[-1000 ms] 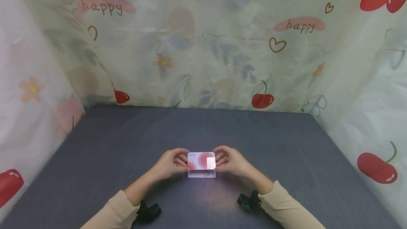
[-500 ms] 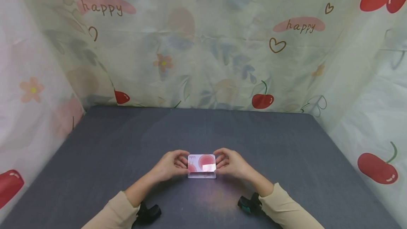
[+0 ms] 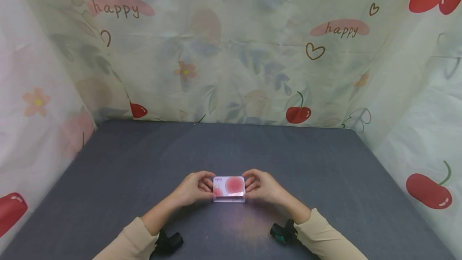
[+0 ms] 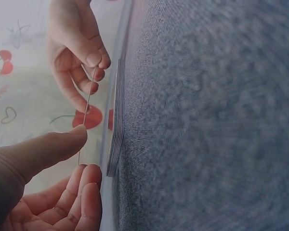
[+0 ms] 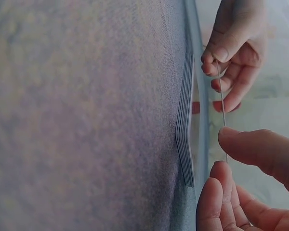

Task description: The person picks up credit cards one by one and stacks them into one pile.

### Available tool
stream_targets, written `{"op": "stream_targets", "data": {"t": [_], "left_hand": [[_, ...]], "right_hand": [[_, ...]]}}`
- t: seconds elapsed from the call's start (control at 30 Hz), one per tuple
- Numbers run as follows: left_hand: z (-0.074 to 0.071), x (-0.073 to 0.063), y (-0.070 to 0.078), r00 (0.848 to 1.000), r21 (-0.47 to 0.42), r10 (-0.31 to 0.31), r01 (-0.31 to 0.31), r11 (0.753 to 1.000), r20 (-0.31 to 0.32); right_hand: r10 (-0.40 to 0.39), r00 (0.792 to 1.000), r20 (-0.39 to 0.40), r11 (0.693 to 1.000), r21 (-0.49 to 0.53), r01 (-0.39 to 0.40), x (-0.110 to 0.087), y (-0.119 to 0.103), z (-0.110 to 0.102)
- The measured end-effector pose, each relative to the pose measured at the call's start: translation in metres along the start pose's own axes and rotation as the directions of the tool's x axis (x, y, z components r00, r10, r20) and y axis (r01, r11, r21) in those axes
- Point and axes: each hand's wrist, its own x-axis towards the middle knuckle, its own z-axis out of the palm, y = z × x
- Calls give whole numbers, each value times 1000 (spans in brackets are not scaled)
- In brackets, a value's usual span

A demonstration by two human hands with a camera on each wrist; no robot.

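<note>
Both hands share a thin pink and white card point(image 3: 224, 187), printed with red circles. My left hand point(image 3: 194, 187) pinches its left edge between thumb and fingers, while my right hand point(image 3: 263, 187) does the same on the right edge. Beneath it, a neat stack of cards point(image 4: 117, 120) lies on the dark table. Both wrist views show a gap between the held card and the stack point(image 5: 184, 125). From the head, the held card covers most of the stack, leaving only a near strip visible.
A dark grey cloth surface point(image 3: 231, 151) spreads around the hands. Behind it hangs a pale curtain point(image 3: 231, 79) with cherries and "happy" prints, and similar sheets stand at left and right. Black wrist devices show below the left sleeve point(image 3: 126, 240) and right sleeve point(image 3: 328, 236).
Both hands have brought the card slightly lower and nearer in the head view. Less of the stack shows below its near edge, and the bright reflection on the card has slid toward that edge.
</note>
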Motion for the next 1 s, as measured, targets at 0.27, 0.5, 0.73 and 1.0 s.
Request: {"op": "stream_targets", "data": {"t": [0.27, 0.5, 0.73, 1.0], "left_hand": [[0, -1, 0, 1000, 31, -2, 2, 1000, 3], [1, -1, 1, 1000, 45, -22, 22, 999, -1], [3, -1, 2, 999, 74, -41, 43, 996, -22], [3, -1, 2, 999, 87, -44, 47, 995, -28]], "right_hand": [[-5, 1000, -2, 1000, -18, 5, 0, 4, 1], [-14, 1000, 0, 1000, -27, 14, 0, 4, 2], [-14, 1000, -1, 999, -46, 14, 1, 5, 2], [-5, 1000, 1, 999, -53, 5, 1, 6, 4]]}}
